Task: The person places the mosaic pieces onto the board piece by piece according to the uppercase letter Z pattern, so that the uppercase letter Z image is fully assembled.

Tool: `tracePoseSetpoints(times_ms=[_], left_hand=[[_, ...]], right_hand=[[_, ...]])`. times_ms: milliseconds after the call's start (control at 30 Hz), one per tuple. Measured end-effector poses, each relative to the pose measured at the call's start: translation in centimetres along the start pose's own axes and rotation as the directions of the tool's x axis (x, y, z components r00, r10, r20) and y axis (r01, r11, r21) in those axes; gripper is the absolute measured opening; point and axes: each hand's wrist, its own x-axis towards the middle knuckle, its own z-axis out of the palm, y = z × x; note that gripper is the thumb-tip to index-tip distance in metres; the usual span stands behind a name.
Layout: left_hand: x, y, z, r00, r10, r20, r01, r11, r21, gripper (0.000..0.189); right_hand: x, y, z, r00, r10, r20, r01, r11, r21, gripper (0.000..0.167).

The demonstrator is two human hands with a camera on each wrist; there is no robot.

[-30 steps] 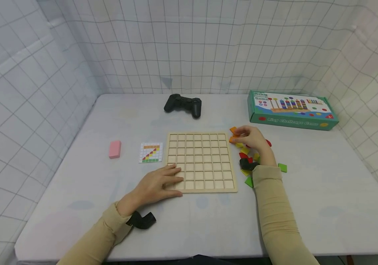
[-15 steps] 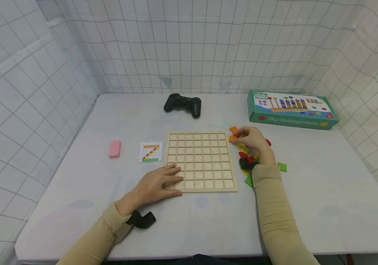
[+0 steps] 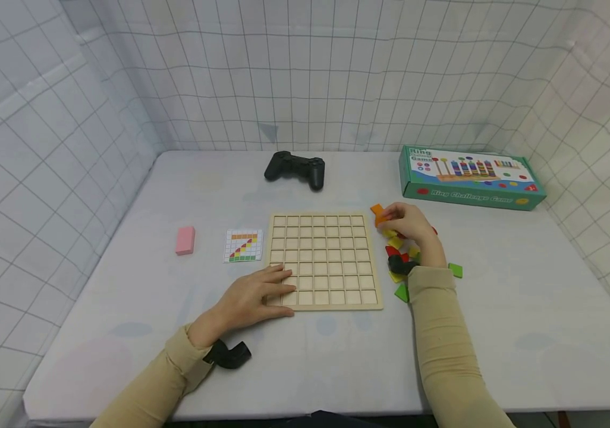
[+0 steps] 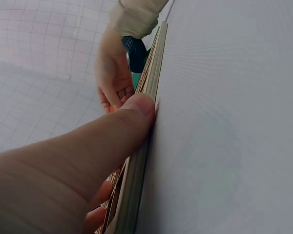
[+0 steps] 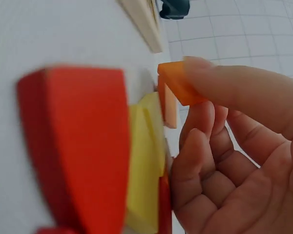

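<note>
My right hand (image 3: 409, 226) is at the pile of coloured pieces off the board's right side. Its thumb and fingers pinch an orange tile (image 5: 179, 82), seen close up in the right wrist view. Another orange tile (image 3: 376, 208) lies just beyond. Beneath and around the hand are yellow pieces (image 5: 145, 165), red pieces (image 5: 90, 146) and a green piece (image 3: 402, 293). My left hand (image 3: 251, 300) rests on the front left corner of the wooden grid board (image 3: 332, 310), fingers spread over its cells. In the left wrist view, the thumb (image 4: 139, 105) lies against the board's outer edge.
A pattern card (image 3: 243, 246) lies left of the board, with a pink block (image 3: 185, 241) farther left. Behind stand a black game controller (image 3: 294, 169) and a green game box (image 3: 473, 178). One green tile (image 3: 455, 270) lies right of my right forearm.
My right hand has drawn the orange tile slightly back and to the right, so it now overlaps the other orange tile in the head view. The left hand stays put.
</note>
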Motion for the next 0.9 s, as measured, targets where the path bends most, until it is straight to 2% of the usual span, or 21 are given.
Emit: tracePoseSetpoints(times_ms=[267, 500, 600, 733, 900], left_hand=[[0.0, 0.0, -0.1, 1.000, 0.003, 0.002, -0.003, 1.000, -0.002, 0.049], [0.0, -0.1, 0.1, 1.000, -0.006, -0.002, 0.006, 1.000, 0.009, 0.049], [0.0, 0.0, 0.0, 1.000, -0.011, 0.008, 0.011, 1.000, 0.012, 0.050], [0.0, 0.0, -0.1, 1.000, -0.013, 0.012, 0.013, 1.000, 0.006, 0.051], [0.0, -0.1, 0.0, 1.000, -0.015, 0.014, 0.015, 1.000, 0.003, 0.051]], right_hand=[[0.0, -0.9, 0.2, 0.999, 0.026, -0.029, -0.022, 0.993, 0.117, 0.043], [0.4, -3.1, 1.6, 0.998, -0.052, 0.030, 0.042, 0.958, 0.283, 0.042], [0.6, -4.2, 2.4, 0.995, -0.086, 0.045, 0.068, 0.949, 0.307, 0.040], [1.1, -5.9, 4.1, 0.988, -0.137, 0.069, 0.112, 0.950, 0.290, 0.037], [1.9, -7.6, 6.9, 0.984, -0.146, 0.102, 0.114, 0.957, 0.267, 0.030]])
